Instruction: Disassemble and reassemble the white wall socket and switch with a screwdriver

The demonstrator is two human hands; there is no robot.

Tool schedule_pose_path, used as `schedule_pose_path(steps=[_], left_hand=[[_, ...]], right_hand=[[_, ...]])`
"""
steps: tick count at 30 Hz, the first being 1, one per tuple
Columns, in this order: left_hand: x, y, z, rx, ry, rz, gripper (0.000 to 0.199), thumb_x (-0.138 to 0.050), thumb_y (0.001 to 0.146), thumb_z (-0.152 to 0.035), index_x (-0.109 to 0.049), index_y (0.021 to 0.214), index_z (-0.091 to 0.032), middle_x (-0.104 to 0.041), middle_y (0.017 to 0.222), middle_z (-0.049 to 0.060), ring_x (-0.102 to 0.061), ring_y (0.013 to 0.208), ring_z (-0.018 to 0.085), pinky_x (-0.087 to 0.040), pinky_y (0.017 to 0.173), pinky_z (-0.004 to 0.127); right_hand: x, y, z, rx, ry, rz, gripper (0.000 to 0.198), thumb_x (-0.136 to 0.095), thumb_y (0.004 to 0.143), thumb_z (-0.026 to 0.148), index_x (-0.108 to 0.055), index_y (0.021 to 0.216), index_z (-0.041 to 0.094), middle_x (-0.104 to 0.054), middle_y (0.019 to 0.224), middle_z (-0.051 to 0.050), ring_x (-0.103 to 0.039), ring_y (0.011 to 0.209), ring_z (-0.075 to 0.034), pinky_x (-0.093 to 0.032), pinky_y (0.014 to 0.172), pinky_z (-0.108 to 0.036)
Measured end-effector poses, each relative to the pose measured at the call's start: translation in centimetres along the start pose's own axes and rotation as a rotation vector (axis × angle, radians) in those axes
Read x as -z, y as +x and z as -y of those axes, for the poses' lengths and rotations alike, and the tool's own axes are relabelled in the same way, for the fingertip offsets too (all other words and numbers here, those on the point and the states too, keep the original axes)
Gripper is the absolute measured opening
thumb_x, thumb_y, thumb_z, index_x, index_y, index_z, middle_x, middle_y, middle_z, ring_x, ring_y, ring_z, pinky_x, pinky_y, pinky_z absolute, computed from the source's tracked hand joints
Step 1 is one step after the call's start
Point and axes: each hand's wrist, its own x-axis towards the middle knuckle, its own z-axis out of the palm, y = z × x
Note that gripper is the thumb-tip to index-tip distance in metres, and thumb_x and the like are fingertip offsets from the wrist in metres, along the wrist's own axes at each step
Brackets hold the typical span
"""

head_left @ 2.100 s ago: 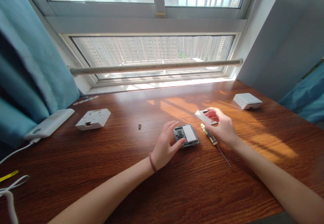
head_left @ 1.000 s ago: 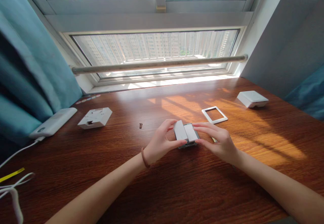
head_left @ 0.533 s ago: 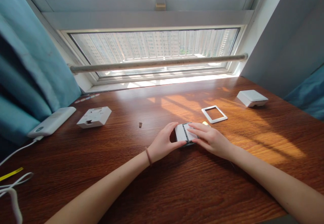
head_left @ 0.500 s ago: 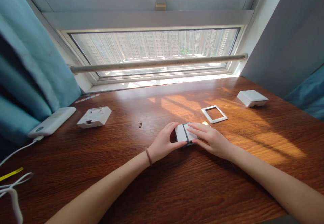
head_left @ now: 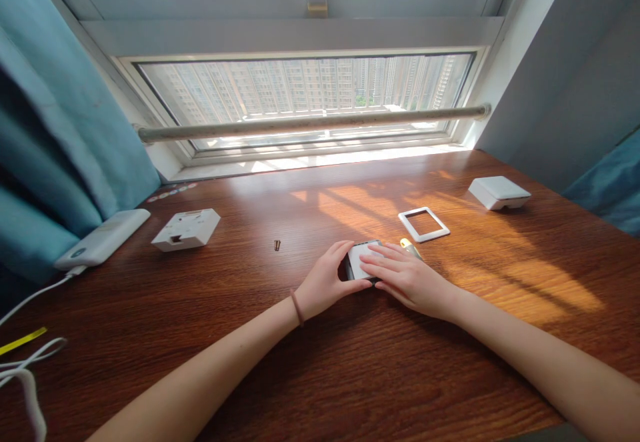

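In the middle of the desk is a light switch module [head_left: 357,263], with a white face and a dark base. My left hand [head_left: 323,283] grips its left side, thumb along the near edge and fingers at the far edge. Across its face lie the outstretched fingers of my right hand [head_left: 417,283], covering the right part. A small yellow-ended tool [head_left: 406,245], perhaps a screwdriver, shows just behind my right hand; the rest is hidden. Beyond it lies a white square switch frame [head_left: 436,236]. Two small screws [head_left: 277,246] rest left of my hands.
A white mounting box [head_left: 187,232] stands at the left, and a similar box with a white cover [head_left: 500,192] at the far right. By the curtain [head_left: 100,129] lies a white power bank [head_left: 107,239] with a cable [head_left: 35,355]. Behind the desk is a window bar [head_left: 320,124].
My right hand has shifted slightly left and spread farther over the switch face. The dark gap seen across the white face before no longer shows. My left hand has barely moved.
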Motion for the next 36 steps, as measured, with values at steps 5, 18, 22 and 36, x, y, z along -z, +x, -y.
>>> schedule_pose_path(steps=[5,18,22,36], left_hand=[[0.1,0.0,-0.1,0.001,0.006,0.005,0.057,-0.062,0.075,-0.043,-0.047,0.122,-0.015,-0.05,0.126,0.012,-0.048,0.116,0.024,-0.038,0.102,0.037],[0.7,0.2,-0.4,-0.069,0.186,0.103,0.053,-0.051,0.082,-0.042,-0.043,0.127,-0.016,-0.048,0.128,0.012,-0.047,0.117,0.024,-0.039,0.101,0.036],[0.6,0.2,-0.5,-0.1,0.3,0.121,0.056,-0.047,0.084,-0.042,-0.037,0.131,-0.013,-0.045,0.131,0.015,-0.046,0.119,0.026,-0.039,0.101,0.037],[0.6,0.9,-1.5,-0.191,0.667,0.194,0.074,-0.054,0.074,-0.056,-0.044,0.12,0.0,-0.054,0.115,0.024,-0.052,0.108,0.033,-0.042,0.094,0.041]], right_hand=[[-0.1,0.2,0.2,0.023,-0.037,-0.03,0.034,-0.045,0.09,0.02,-0.053,0.122,0.016,-0.055,0.127,-0.009,-0.042,0.125,-0.023,-0.035,0.103,-0.045],[-0.1,0.6,0.4,0.002,0.002,-0.025,0.033,-0.042,0.09,0.018,-0.054,0.121,0.013,-0.057,0.124,-0.012,-0.048,0.12,-0.022,-0.039,0.1,-0.044],[-0.1,0.7,0.5,-0.007,0.03,-0.031,0.034,-0.042,0.09,0.019,-0.053,0.121,0.014,-0.057,0.123,-0.013,-0.048,0.119,-0.022,-0.039,0.1,-0.043],[0.2,1.2,0.9,0.029,-0.014,-0.031,0.034,-0.04,0.09,0.019,-0.054,0.119,0.009,-0.059,0.12,-0.014,-0.051,0.116,-0.023,-0.04,0.101,-0.041]])
